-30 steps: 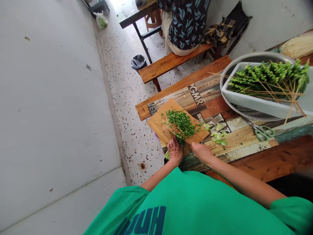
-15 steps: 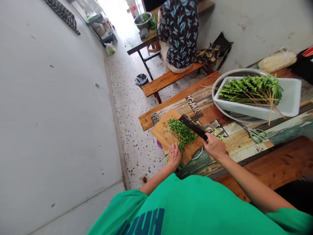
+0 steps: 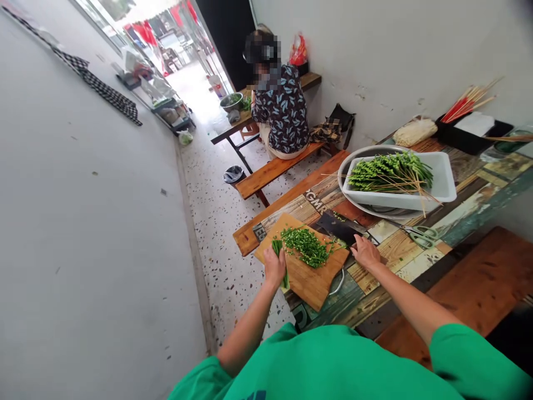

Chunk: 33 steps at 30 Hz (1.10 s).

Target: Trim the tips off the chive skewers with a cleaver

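My left hand is closed around a bunch of green chives at the left side of the wooden cutting board. A pile of chopped chives lies on the middle of the board. My right hand grips the handle of a dark cleaver, just right of the board. The blade lies flat-side up over the table, with bits of green stuck to it. Part of the handle is hidden by my fingers.
A white tray of skewered greens sits in a metal basin. Green-handled scissors lie nearby. A black box holds skewers. Another person sits on a bench farther back.
The cleaver has moved from over the chopped chives to the right of the board. My left hand has lifted the chive bunch and turned it. The view has tilted up.
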Tool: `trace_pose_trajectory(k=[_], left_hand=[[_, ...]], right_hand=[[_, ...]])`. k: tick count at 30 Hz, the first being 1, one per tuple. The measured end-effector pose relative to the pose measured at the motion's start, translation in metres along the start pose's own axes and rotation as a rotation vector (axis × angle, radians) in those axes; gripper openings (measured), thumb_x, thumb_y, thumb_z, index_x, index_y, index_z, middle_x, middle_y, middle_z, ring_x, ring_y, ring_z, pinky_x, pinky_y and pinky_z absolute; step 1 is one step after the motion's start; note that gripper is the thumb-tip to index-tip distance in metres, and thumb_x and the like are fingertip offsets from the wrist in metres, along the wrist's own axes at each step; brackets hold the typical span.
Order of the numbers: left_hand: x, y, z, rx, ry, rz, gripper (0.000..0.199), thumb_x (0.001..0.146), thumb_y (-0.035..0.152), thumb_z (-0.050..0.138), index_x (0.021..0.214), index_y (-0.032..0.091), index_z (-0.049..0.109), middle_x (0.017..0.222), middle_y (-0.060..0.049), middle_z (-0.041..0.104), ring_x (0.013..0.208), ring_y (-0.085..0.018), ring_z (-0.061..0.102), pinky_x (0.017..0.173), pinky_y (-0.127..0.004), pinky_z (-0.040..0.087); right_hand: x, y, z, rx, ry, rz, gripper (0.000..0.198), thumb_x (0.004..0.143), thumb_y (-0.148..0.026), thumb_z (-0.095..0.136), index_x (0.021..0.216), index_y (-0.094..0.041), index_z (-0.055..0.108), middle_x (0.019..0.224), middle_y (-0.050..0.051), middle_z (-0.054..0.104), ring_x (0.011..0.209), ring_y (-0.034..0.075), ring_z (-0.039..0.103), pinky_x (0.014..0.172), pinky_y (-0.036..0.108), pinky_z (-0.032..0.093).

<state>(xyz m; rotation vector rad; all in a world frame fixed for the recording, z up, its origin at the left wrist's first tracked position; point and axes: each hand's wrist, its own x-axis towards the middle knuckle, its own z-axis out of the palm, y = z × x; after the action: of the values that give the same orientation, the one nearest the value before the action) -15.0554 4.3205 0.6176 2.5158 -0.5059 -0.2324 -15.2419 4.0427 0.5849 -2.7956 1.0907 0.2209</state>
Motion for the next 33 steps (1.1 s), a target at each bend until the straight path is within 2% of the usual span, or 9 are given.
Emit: trace_pose_trajectory(k=[4, 8, 13, 15, 17, 19, 24, 30, 33], left_hand=[[0.034, 0.043, -0.021, -0.839, -0.153, -0.464, 0.019, 0.093, 0.034, 0.049, 0.089, 0.018, 0.058, 0.075, -0.006, 0.063, 0.084, -0.023, 0.068, 0.075, -0.035, 0.055], [0.047, 0.093, -0.032, -1.372, -0.551, -0.802, 0.020, 0.089, 0.036, 0.056, 0.088, 0.017, 0.058, 0.067, -0.005, 0.064, 0.068, -0.023, 0.069, 0.066, -0.035, 0.056], [0.038, 0.150, -0.037, -1.457, -0.964, -0.763, 0.022, 0.089, 0.035, 0.052, 0.087, 0.017, 0.064, 0.073, -0.011, 0.069, 0.074, -0.026, 0.070, 0.073, -0.041, 0.057], [0.033, 0.174, -0.037, -1.489, -1.104, -0.731, 0.023, 0.088, 0.034, 0.049, 0.083, 0.016, 0.063, 0.075, -0.012, 0.069, 0.078, -0.027, 0.070, 0.076, -0.043, 0.056], [0.031, 0.198, -0.036, -1.503, -1.200, -0.701, 0.026, 0.089, 0.034, 0.046, 0.079, 0.016, 0.062, 0.077, -0.013, 0.069, 0.082, -0.027, 0.070, 0.079, -0.044, 0.056], [0.029, 0.219, -0.035, -1.496, -1.266, -0.662, 0.030, 0.090, 0.035, 0.042, 0.080, 0.017, 0.063, 0.080, -0.013, 0.070, 0.087, -0.027, 0.069, 0.082, -0.044, 0.054], [0.024, 0.250, -0.030, -1.465, -1.375, -0.547, 0.037, 0.091, 0.044, 0.040, 0.098, 0.018, 0.066, 0.093, -0.015, 0.071, 0.098, -0.029, 0.067, 0.090, -0.048, 0.051], [0.032, 0.270, -0.014, -1.493, -1.370, -0.564, 0.065, 0.089, 0.065, 0.034, 0.117, 0.012, 0.057, 0.115, -0.021, 0.065, 0.109, -0.032, 0.064, 0.091, -0.052, 0.048], [0.036, 0.258, -0.009, -1.423, -1.322, -0.606, 0.070, 0.091, 0.063, 0.033, 0.122, 0.004, 0.054, 0.114, -0.024, 0.065, 0.106, -0.030, 0.065, 0.090, -0.047, 0.049]], right_hand=[[-0.016, -0.027, -0.024, 0.144, -0.050, -0.008, 0.036, 0.089, -0.029, 0.052, 0.117, -0.009, 0.062, 0.112, 0.019, 0.066, 0.107, 0.028, 0.060, 0.091, 0.036, 0.044], [-0.063, -0.068, -0.060, 0.652, -0.159, -0.328, 0.041, 0.095, -0.041, 0.040, 0.120, -0.018, 0.064, 0.123, 0.011, 0.066, 0.113, 0.023, 0.061, 0.098, 0.035, 0.046], [-0.118, -0.074, -0.106, 0.894, -0.087, -0.456, 0.044, 0.096, -0.045, 0.039, 0.121, -0.019, 0.063, 0.097, 0.007, 0.073, 0.085, 0.020, 0.068, 0.075, 0.030, 0.054], [-0.125, -0.061, -0.121, 0.818, 0.103, -0.400, 0.042, 0.094, -0.046, 0.044, 0.116, -0.017, 0.065, 0.087, 0.007, 0.071, 0.077, 0.019, 0.066, 0.070, 0.030, 0.054], [-0.125, -0.046, -0.133, 0.705, 0.326, -0.324, 0.041, 0.091, -0.047, 0.051, 0.115, -0.016, 0.066, 0.095, 0.011, 0.070, 0.086, 0.022, 0.065, 0.077, 0.034, 0.053], [-0.124, -0.032, -0.140, 0.669, 0.372, -0.323, 0.040, 0.090, -0.047, 0.053, 0.113, -0.017, 0.066, 0.099, 0.011, 0.069, 0.090, 0.022, 0.064, 0.079, 0.034, 0.052], [-0.126, -0.013, -0.150, 0.931, 0.146, -0.360, 0.041, 0.096, -0.045, 0.040, 0.100, -0.020, 0.071, 0.070, 0.002, 0.065, 0.062, 0.013, 0.059, 0.057, 0.024, 0.047], [-0.093, 0.028, -0.198, 1.227, 0.248, -0.063, 0.048, 0.082, -0.057, 0.058, 0.103, -0.016, 0.071, 0.053, -0.004, 0.048, 0.046, 0.008, 0.040, 0.043, 0.022, 0.030], [-0.061, 0.056, -0.232, 1.329, 0.312, 0.015, 0.051, 0.078, -0.058, 0.063, 0.102, -0.014, 0.070, 0.049, -0.007, 0.039, 0.042, 0.006, 0.032, 0.041, 0.022, 0.022]])
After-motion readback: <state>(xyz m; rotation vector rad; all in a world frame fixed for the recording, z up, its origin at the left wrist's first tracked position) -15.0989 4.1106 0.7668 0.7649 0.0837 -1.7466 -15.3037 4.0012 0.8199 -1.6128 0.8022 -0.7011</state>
